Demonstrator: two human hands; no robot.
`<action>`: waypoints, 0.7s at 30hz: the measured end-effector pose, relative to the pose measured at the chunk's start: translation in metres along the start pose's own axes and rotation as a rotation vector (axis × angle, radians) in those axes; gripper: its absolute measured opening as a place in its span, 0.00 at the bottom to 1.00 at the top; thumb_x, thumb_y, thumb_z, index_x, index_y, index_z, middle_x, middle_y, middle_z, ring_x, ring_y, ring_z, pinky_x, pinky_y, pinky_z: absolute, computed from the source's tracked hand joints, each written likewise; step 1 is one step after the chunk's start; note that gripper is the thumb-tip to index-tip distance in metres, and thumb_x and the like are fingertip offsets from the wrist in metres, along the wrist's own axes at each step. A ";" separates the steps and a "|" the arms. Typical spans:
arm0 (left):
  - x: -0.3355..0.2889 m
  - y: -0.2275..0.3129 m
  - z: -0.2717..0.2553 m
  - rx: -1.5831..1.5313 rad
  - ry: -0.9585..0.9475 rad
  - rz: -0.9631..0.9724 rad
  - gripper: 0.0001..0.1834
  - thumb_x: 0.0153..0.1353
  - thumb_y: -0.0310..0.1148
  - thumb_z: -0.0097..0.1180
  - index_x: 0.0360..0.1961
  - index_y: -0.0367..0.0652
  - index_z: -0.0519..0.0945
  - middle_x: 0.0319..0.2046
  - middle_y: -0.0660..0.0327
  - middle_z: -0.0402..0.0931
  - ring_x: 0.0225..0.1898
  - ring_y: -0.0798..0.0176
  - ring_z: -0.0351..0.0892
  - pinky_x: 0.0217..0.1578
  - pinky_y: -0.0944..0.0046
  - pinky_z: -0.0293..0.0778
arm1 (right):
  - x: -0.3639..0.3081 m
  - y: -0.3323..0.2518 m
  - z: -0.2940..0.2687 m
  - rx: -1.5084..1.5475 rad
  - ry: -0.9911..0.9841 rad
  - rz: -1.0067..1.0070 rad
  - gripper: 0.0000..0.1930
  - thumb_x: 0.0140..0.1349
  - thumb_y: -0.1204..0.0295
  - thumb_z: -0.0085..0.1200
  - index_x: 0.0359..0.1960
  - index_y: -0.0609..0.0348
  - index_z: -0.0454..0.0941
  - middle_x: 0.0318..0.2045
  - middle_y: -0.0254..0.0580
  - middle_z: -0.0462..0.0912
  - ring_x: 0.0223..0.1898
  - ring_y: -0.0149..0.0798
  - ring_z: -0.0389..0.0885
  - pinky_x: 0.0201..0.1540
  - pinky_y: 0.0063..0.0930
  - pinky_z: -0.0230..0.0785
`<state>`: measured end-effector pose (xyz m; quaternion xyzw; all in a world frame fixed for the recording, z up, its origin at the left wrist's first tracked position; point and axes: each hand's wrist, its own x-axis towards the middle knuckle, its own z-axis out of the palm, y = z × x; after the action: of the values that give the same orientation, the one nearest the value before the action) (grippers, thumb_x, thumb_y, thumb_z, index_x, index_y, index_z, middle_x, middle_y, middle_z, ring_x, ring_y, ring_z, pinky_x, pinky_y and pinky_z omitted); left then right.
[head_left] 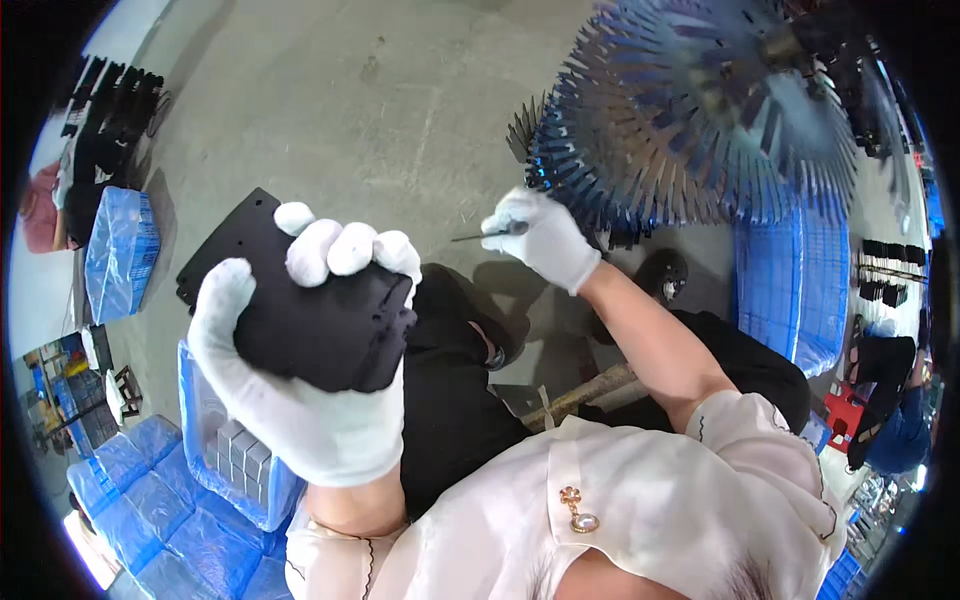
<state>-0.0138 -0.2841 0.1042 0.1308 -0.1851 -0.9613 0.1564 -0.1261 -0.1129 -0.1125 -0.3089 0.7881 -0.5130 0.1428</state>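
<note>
My left hand [300, 360], in a white glove, grips a flat black plastic part [255, 275] and holds it up close to the camera. Farther out, my gloved right hand [540, 235] holds a thin metal tool [475, 236] that points left. That hand is beside a round rack [690, 120] with many dark blades fanned out like spokes. The two hands are apart.
A blue-lined crate [230, 440] with grey blocks sits at the lower left, with more blue-wrapped crates around it. Another blue crate [118, 255] stands at the left and a blue stack [795, 280] at the right. Another person sits at the far right. The floor is grey concrete.
</note>
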 end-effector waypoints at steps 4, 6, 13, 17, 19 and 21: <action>-0.001 0.014 -0.004 -0.019 0.029 0.082 0.20 0.58 0.36 0.53 0.48 0.34 0.71 0.31 0.58 0.72 0.39 0.56 0.73 0.53 0.50 0.68 | -0.007 -0.121 -0.048 -0.355 0.372 -0.675 0.13 0.40 0.81 0.63 0.31 0.53 0.84 0.28 0.35 0.79 0.29 0.43 0.78 0.32 0.38 0.70; -0.001 0.018 -0.006 0.011 -0.019 0.092 0.20 0.58 0.35 0.53 0.49 0.34 0.71 0.32 0.58 0.73 0.39 0.55 0.73 0.53 0.51 0.69 | -0.015 -0.156 -0.059 -0.344 0.328 -0.858 0.11 0.42 0.79 0.67 0.30 0.55 0.82 0.28 0.36 0.79 0.24 0.41 0.77 0.23 0.31 0.67; -0.009 0.026 -0.004 0.161 -0.003 0.001 0.21 0.56 0.35 0.51 0.49 0.35 0.75 0.40 0.55 0.79 0.36 0.58 0.77 0.48 0.53 0.73 | -0.041 -0.187 -0.055 -0.339 0.289 -1.021 0.16 0.42 0.76 0.70 0.37 0.58 0.84 0.37 0.43 0.83 0.30 0.40 0.81 0.27 0.29 0.75; -0.020 0.025 -0.001 0.206 -0.127 -0.027 0.25 0.54 0.35 0.50 0.52 0.31 0.77 0.54 0.43 0.76 0.38 0.56 0.78 0.43 0.57 0.77 | -0.043 -0.203 -0.068 -0.453 0.280 -1.060 0.14 0.43 0.74 0.67 0.36 0.59 0.85 0.38 0.44 0.84 0.33 0.42 0.82 0.32 0.32 0.76; -0.022 0.025 -0.001 0.295 -0.240 -0.007 0.29 0.52 0.37 0.51 0.54 0.31 0.76 0.57 0.41 0.74 0.39 0.56 0.78 0.44 0.55 0.77 | -0.042 -0.214 -0.086 -0.451 0.162 -0.997 0.14 0.40 0.74 0.65 0.34 0.58 0.84 0.36 0.42 0.84 0.32 0.45 0.82 0.30 0.34 0.75; -0.024 0.025 -0.003 0.339 -0.273 0.006 0.32 0.51 0.39 0.52 0.57 0.30 0.75 0.59 0.39 0.72 0.37 0.57 0.78 0.46 0.52 0.76 | -0.044 -0.225 -0.096 -0.382 0.186 -0.824 0.16 0.38 0.73 0.60 0.34 0.61 0.80 0.33 0.46 0.83 0.28 0.46 0.80 0.27 0.35 0.70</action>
<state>0.0149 -0.2983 0.1163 0.0235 -0.3642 -0.9247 0.1087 -0.0678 -0.0796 0.1272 -0.5698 0.6896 -0.3979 -0.2037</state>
